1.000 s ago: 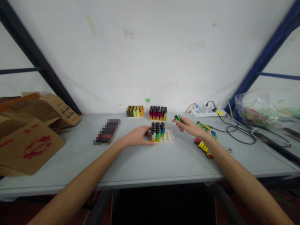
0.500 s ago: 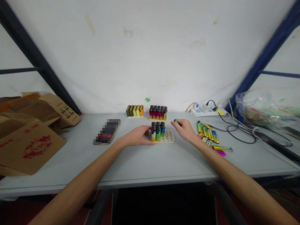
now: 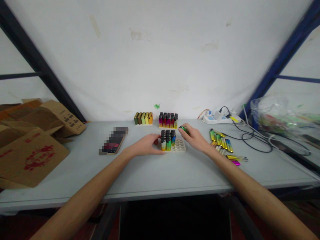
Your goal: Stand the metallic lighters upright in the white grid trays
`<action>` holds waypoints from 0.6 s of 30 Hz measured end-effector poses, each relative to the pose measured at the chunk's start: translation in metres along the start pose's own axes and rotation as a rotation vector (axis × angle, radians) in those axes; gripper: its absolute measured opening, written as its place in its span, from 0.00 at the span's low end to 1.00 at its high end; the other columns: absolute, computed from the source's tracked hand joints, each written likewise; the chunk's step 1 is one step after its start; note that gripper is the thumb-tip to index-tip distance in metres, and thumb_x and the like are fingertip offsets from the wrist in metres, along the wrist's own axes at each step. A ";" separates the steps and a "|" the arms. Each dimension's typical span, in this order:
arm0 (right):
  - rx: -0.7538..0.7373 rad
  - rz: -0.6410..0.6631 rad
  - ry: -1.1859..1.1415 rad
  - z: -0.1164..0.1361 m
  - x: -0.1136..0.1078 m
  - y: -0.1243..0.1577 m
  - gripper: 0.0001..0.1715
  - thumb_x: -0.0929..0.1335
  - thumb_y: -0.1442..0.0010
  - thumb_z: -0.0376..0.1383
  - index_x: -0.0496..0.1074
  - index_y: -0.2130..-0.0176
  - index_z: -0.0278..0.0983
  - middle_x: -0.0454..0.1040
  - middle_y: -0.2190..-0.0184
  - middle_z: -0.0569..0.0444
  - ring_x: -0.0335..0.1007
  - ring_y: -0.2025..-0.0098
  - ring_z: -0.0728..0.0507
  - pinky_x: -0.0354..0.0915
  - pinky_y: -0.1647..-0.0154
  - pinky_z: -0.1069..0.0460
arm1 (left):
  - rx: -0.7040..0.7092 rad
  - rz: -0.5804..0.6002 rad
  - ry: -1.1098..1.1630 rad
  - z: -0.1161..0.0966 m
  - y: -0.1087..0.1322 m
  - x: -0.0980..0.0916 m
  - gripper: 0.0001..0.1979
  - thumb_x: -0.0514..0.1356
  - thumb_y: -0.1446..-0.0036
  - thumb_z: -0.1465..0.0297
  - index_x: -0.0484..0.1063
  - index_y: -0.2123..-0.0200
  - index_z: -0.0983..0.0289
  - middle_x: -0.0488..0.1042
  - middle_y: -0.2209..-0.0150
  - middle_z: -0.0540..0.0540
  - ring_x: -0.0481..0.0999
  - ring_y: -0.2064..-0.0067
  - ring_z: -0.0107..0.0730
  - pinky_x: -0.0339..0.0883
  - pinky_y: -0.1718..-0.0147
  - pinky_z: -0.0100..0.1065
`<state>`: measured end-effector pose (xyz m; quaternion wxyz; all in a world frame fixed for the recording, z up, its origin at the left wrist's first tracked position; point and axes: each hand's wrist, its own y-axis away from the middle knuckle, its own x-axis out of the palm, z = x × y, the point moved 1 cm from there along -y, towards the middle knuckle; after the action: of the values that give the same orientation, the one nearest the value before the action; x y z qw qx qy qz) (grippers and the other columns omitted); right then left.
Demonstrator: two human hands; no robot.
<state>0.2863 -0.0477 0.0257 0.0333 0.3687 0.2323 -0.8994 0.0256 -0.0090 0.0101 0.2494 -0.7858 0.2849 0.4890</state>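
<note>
Left hand (image 3: 147, 145) clasps white holed plastic tray (image 3: 181, 150) between grey desk's (image 3: 160, 176) front and back edges; right hand (image 3: 194, 136) pinches shiny green lighter (image 3: 184, 129), best upright over 1 hole (image 3: 180, 146).

The left grip (image 3: 143, 145) and the right grip (image 3: 194, 137) are bare human hands. The left forearm (image 3: 100, 181) and the right forearm (image 3: 250, 185) are bare and slender, tapering toward the hand end.
</note>
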 end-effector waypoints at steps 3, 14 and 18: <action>-0.092 0.021 0.018 -0.001 0.001 0.000 0.21 0.59 0.27 0.50 0.68 0.61 0.38 0.75 0.67 0.52 0.70 0.65 0.44 0.62 0.64 0.52 | 0.000 -0.006 0.006 0.001 0.000 0.001 0.34 0.66 0.53 0.42 0.74 0.56 0.65 0.76 0.62 0.57 0.75 0.62 0.43 0.66 0.63 0.37; -0.198 0.047 0.098 0.007 -0.003 0.004 0.23 0.62 0.28 0.51 0.73 0.63 0.37 0.77 0.72 0.54 0.71 0.72 0.47 0.61 0.67 0.53 | 0.006 -0.012 0.007 0.001 0.000 0.001 0.33 0.67 0.53 0.43 0.74 0.55 0.64 0.77 0.63 0.57 0.75 0.62 0.44 0.66 0.62 0.38; -0.207 0.116 0.135 -0.001 0.001 0.003 0.23 0.63 0.29 0.50 0.74 0.62 0.36 0.79 0.71 0.52 0.73 0.72 0.46 0.62 0.67 0.53 | 0.016 -0.016 0.004 0.000 0.000 0.000 0.32 0.66 0.52 0.43 0.74 0.57 0.64 0.76 0.64 0.56 0.75 0.63 0.44 0.66 0.62 0.38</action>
<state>0.2870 -0.0498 0.0229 0.1074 0.4357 0.3041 -0.8403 0.0251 -0.0089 0.0102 0.2590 -0.7872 0.2827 0.4831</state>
